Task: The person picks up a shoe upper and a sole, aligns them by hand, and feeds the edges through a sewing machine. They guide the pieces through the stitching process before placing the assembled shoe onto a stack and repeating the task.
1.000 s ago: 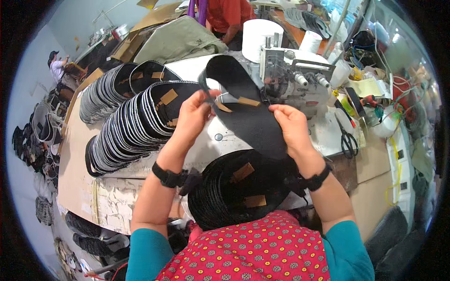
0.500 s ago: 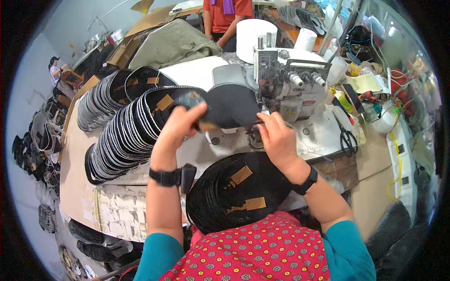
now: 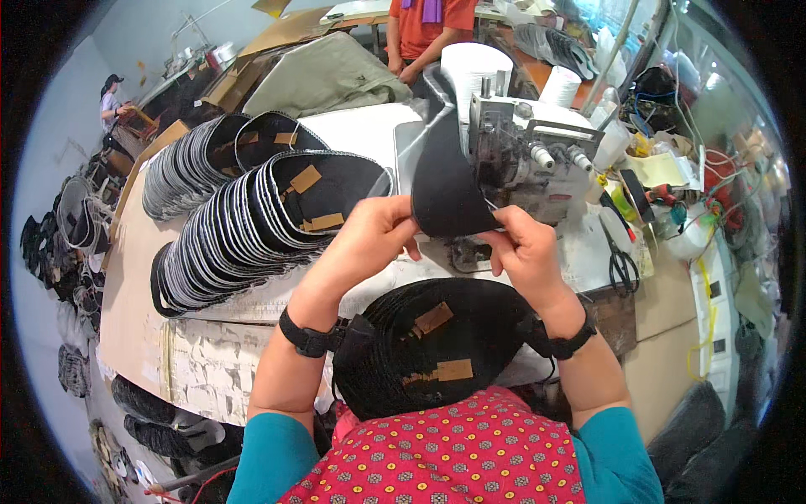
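Note:
My left hand [image 3: 367, 238] pinches the near left edge of a black insole-shaped fabric piece [image 3: 451, 191]. On its near right corner, my right hand [image 3: 531, 250] closes with thumb and fingers. The piece is bent, its far end rising and curling to show a grey edge. Just beyond and to the right stands an industrial sewing machine [image 3: 537, 155]; the piece hides part of its left side. Left of my left hand, a long row of similar black pieces with white-stitched edges [image 3: 239, 231] leans on the table. Below my hands, by my lap, rests a stack of black pieces [image 3: 478, 323] with tan labels.
Scissors [image 3: 622, 267] lie right of the machine. A big white thread cone [image 3: 476, 74] and a smaller cone [image 3: 559, 86] stand behind it. A second row of pieces [image 3: 189, 172] sits at the far left. Across the table is a person in an orange shirt [image 3: 430, 35].
My left hand has come down and right to the piece's near edge. The piece, flatter before, now bends upward at its far end. My right hand keeps its hold, slightly nearer and right.

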Motion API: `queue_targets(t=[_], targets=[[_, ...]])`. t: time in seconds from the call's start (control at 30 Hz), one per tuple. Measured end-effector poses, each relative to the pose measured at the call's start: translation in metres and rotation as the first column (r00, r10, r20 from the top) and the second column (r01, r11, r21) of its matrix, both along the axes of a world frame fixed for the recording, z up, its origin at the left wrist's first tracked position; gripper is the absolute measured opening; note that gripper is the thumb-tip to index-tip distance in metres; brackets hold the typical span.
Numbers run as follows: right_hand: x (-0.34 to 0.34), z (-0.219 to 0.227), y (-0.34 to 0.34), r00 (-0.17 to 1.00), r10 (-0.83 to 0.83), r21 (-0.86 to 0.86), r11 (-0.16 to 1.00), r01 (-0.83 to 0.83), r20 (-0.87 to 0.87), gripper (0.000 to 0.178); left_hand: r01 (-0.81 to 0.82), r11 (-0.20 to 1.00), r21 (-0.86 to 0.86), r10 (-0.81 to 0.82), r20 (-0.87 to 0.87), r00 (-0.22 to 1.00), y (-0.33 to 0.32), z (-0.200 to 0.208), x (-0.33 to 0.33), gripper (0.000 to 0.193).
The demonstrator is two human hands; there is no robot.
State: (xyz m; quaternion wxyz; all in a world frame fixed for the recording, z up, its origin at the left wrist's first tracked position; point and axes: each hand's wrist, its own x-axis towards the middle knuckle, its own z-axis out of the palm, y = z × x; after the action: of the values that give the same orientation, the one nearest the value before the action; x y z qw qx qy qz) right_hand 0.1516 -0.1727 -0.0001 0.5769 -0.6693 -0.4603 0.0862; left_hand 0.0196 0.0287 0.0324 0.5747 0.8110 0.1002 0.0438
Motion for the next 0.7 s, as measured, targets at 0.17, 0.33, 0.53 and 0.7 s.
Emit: queue_targets(t=[0.17, 0.33, 0.53, 0.7], targets=[[-0.007, -0.002, 0.012, 0.988, -0.060, 0.033, 0.998, 0.055, 0.143, 0.013, -0.572, 0.551, 0.607, 0.094, 0.636, 0.766, -0.005, -0.006, 0.018, 0.064], [-0.002, -0.013, 0.028, 0.984, -0.147, 0.032, 0.989, 0.144, 0.103, 0.015, -0.388, 0.815, 0.430, 0.164, 0.472, 0.866, 0.005, -0.018, 0.041, 0.059], [0.000, -0.024, -0.007, 0.995, -0.067, -0.079, 0.994, 0.073, 0.068, 0.012, 0.070, 0.981, -0.182, -0.019, 0.264, 0.964, 0.002, -0.023, 0.054, 0.043], [0.005, -0.027, -0.015, 0.957, -0.052, 0.240, 0.971, -0.019, 0.286, 0.022, -0.130, 0.948, -0.291, 0.185, 0.170, 0.968, 0.025, -0.037, 0.035, 0.009]])
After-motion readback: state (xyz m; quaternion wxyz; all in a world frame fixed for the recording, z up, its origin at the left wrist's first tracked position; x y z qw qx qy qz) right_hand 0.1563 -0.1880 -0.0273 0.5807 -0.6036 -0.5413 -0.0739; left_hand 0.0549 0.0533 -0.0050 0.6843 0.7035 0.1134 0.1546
